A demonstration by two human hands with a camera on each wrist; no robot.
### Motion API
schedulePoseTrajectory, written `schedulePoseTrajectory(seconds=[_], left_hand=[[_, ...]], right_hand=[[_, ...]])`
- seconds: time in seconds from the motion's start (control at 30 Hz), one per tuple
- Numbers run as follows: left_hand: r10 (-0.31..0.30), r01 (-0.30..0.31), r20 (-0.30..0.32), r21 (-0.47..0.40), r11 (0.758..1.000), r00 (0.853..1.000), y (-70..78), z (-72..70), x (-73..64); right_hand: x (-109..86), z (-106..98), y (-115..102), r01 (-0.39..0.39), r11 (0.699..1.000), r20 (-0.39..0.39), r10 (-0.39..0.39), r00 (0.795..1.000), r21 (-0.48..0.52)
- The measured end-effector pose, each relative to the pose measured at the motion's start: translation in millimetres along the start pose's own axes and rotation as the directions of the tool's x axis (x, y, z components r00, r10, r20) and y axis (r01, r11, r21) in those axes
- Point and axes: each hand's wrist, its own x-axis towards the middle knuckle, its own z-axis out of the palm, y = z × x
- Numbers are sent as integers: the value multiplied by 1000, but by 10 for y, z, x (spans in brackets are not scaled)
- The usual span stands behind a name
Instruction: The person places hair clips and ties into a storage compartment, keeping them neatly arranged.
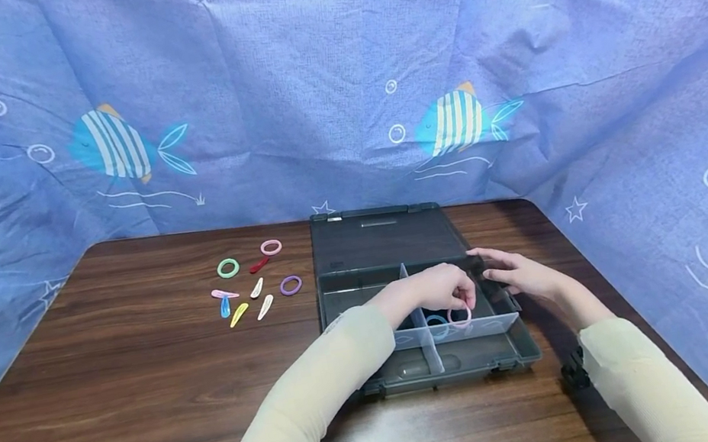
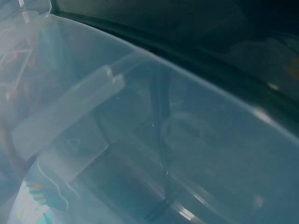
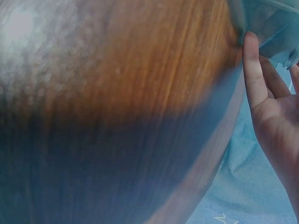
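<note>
In the head view my left hand (image 1: 444, 288) is over the right part of an open dark translucent organizer box (image 1: 451, 374). Its thumb and fingers pinch a pink hair tie (image 1: 461, 324) above the divided compartments. A blue hair tie (image 1: 439, 336) lies in the box just left of it. My right hand (image 1: 524, 276) touches the box's right side with fingers extended; in the right wrist view its fingers (image 3: 252, 70) lie straight against the box wall. The left wrist view shows clear dividers (image 2: 205, 84) close up, without the hand.
Left of the box on the wooden table (image 1: 109, 383) lie a green hair tie (image 1: 228, 268), a pink one (image 1: 271, 247), a purple one (image 1: 291, 286) and several snap clips (image 1: 239, 315). The box's lid (image 1: 385, 239) leans back behind it. A blue curtain (image 1: 302, 67) surrounds the table.
</note>
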Motion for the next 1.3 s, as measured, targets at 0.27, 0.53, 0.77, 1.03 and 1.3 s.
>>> schedulePoseTrajectory(seconds=[0.27,0.53,0.77,1.03,1.3], left_hand=[[9,-5,39,-99,995,999,-7,23,-37],[18,-15,20,-124,992,1000,-3,10,-58],[16,-14,27,-96,995,999,84,-46,-84],[-5,7,21,-63,998,1000,187,-165,-194],[-9,10,26,-21,1000,1000,287,-321,-355]], right_hand=[[3,19,-1,-2,1000,-7,2,1000,19],[-7,28,-6,-12,1000,-14,12,1000,5],[-12,6,6,-12,1000,-7,12,1000,3],[-2,23,-2,-21,1000,5,21,1000,0],[-4,24,-14,-14,1000,10,14,1000,21]])
